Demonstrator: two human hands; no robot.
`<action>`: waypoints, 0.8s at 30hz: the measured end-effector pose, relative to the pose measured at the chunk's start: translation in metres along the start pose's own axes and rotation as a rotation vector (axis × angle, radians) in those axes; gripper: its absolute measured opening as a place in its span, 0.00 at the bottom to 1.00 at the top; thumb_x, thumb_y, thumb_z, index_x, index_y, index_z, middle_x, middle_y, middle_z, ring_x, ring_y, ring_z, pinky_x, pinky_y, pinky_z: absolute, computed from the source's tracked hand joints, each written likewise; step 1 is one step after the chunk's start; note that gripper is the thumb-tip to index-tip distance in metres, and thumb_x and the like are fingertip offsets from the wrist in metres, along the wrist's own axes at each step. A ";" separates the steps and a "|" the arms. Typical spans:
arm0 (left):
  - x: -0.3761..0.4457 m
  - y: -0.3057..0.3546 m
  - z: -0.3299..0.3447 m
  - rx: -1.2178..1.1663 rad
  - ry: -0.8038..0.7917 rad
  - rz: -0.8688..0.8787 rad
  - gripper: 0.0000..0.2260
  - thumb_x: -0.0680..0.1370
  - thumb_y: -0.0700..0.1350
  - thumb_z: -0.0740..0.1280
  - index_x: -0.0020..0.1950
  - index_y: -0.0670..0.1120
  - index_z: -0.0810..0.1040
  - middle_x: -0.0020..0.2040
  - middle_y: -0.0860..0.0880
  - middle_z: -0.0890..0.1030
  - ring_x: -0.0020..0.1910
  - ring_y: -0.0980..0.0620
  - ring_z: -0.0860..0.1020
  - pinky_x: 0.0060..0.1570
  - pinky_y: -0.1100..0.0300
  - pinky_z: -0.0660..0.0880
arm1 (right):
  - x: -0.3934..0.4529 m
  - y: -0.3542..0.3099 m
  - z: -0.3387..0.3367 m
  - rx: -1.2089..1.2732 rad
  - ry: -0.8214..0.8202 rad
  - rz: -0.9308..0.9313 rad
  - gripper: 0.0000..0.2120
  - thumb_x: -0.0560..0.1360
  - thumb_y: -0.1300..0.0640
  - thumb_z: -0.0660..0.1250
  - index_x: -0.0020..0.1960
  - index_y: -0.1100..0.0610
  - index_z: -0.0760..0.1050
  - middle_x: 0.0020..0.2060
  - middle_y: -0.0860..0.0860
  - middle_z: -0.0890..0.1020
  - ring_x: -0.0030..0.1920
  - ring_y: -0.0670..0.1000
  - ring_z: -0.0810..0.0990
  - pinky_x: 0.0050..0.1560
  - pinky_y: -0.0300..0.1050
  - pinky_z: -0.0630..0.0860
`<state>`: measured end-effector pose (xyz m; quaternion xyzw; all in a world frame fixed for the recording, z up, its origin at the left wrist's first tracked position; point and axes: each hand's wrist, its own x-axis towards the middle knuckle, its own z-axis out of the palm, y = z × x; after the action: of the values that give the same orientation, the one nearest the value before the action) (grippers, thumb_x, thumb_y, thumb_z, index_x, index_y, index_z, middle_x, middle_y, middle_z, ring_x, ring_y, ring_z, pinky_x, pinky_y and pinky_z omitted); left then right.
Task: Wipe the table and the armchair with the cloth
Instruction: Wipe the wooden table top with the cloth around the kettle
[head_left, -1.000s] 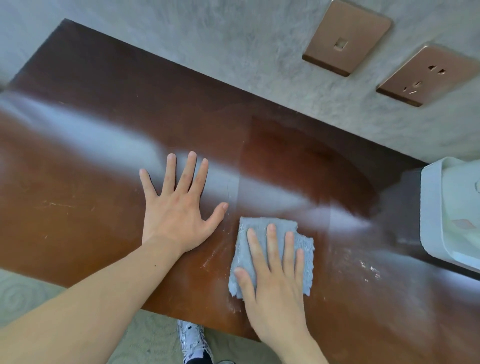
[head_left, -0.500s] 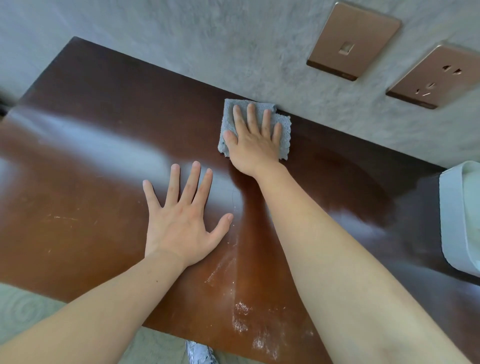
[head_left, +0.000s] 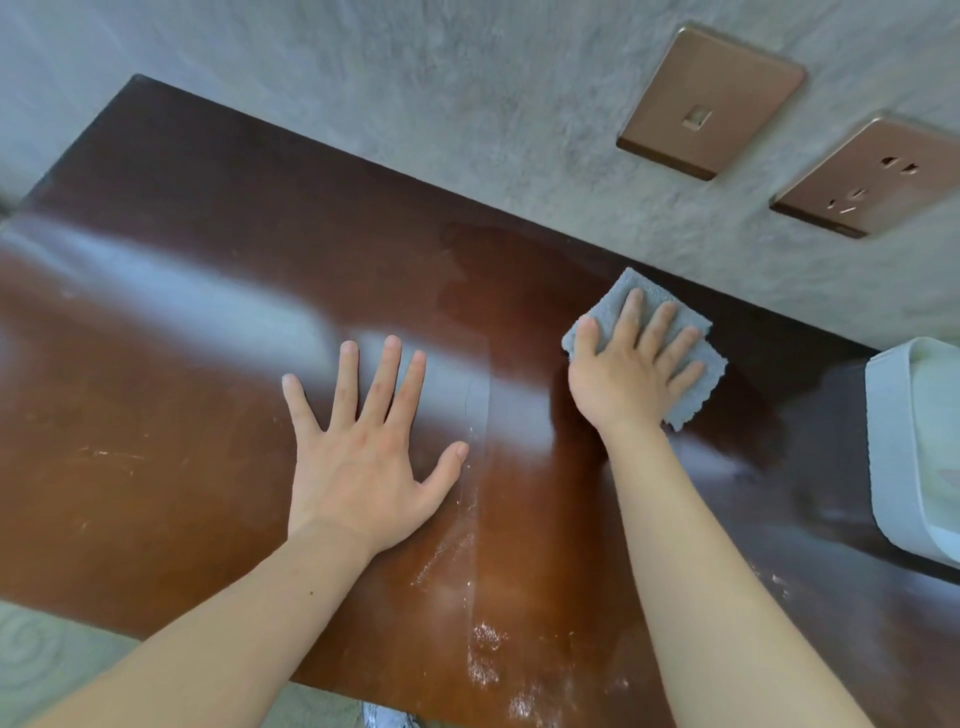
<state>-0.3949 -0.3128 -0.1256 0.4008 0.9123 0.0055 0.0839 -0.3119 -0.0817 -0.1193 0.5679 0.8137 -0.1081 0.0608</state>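
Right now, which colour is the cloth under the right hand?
Grey-blue; the cloth under the right hand shows best in the head view.

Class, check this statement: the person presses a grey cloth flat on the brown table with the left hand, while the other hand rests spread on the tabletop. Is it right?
One error: the hand on the cloth is the right hand, not the left. The left hand rests spread on the brown table, as the head view shows.

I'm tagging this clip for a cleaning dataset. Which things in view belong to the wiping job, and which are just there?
Part of the job:
grey cloth, pressed flat under the right hand
brown table, left hand resting flat on it

Just there:
white container at the table's right end
wall switch
wall socket
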 end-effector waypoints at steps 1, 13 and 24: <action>-0.001 0.000 0.000 0.000 0.002 -0.001 0.38 0.78 0.72 0.45 0.82 0.51 0.55 0.82 0.48 0.58 0.81 0.40 0.53 0.70 0.26 0.49 | 0.002 -0.018 0.003 0.008 -0.013 0.015 0.34 0.79 0.36 0.40 0.80 0.49 0.38 0.79 0.56 0.38 0.77 0.63 0.33 0.73 0.67 0.34; 0.000 0.001 -0.003 0.018 -0.009 -0.017 0.39 0.77 0.72 0.45 0.82 0.51 0.54 0.82 0.50 0.55 0.81 0.41 0.50 0.71 0.26 0.49 | 0.016 -0.097 0.004 -0.066 -0.091 -0.708 0.28 0.81 0.38 0.40 0.79 0.42 0.42 0.80 0.47 0.42 0.78 0.55 0.36 0.75 0.59 0.34; 0.000 -0.002 0.004 0.012 0.034 -0.002 0.38 0.77 0.73 0.43 0.82 0.52 0.51 0.83 0.49 0.53 0.81 0.41 0.49 0.70 0.27 0.47 | 0.008 0.117 -0.022 -0.055 0.065 -0.084 0.30 0.80 0.38 0.38 0.80 0.46 0.46 0.80 0.53 0.49 0.79 0.61 0.44 0.76 0.64 0.44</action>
<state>-0.3960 -0.3141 -0.1294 0.4000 0.9141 0.0069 0.0662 -0.2047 -0.0307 -0.1126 0.5344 0.8411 -0.0698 0.0453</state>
